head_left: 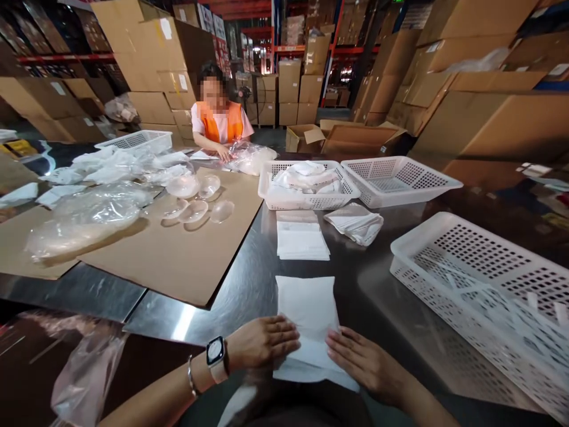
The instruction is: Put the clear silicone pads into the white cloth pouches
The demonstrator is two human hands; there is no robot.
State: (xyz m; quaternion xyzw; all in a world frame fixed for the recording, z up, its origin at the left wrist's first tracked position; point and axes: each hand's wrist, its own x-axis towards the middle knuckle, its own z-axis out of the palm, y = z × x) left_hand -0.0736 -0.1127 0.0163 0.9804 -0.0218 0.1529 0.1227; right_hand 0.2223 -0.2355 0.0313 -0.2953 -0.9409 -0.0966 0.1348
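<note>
A flat white cloth (307, 314) lies on the steel table (249, 279) right in front of me. My left hand (262, 343), with a watch on the wrist, rests flat on the cloth's near left edge. Pressing on the near right edge is my right hand (362, 360). Both hands have fingers spread on the fabric; neither grips it. Farther out lies a stack of folded white cloths (301, 236), with a loosely folded one (355, 222) beside it.
White perforated baskets stand at the right (484, 284), the centre back (306, 188) holding white fabric, and beyond (398, 178). A cardboard sheet (178, 249) at left carries clear cups (195, 198) and plastic bags (84, 219). A person in an orange vest (220, 121) works across the table. Cardboard boxes surround.
</note>
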